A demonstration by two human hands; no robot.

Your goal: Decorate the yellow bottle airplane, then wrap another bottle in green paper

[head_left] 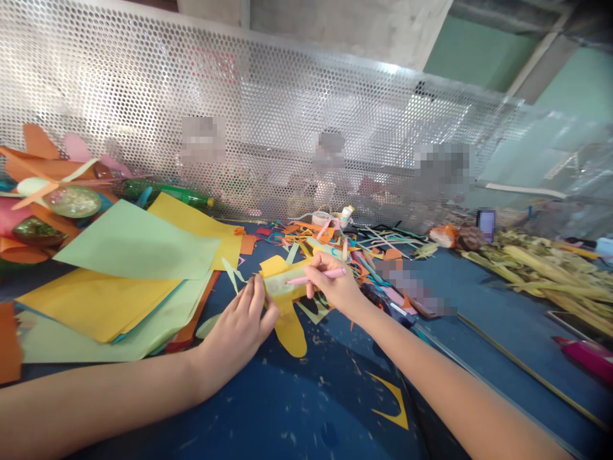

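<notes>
A yellow paper craft [291, 329] with rounded, wing-like flaps lies in front of me on the blue table. A pale, greyish-green strip [278, 283] runs along its middle. At its left end, my left hand [239, 326] grips it, fingers bent together and thumb on the near side. Pinched in my right hand [332, 281] is a pink pen [322, 277], its tip pointing left at the pale strip. A small pale green offcut [232, 275] is just beyond my left fingers.
Coloured paper sheets [143, 243] are piled at left, beside bottle crafts [52, 198] and a green bottle [177, 193]. Paper scraps [297, 233] and a glue bottle [346, 215] lie behind. Corn husks [531, 268] are at right. A perforated metal screen [287, 121] stands across the back.
</notes>
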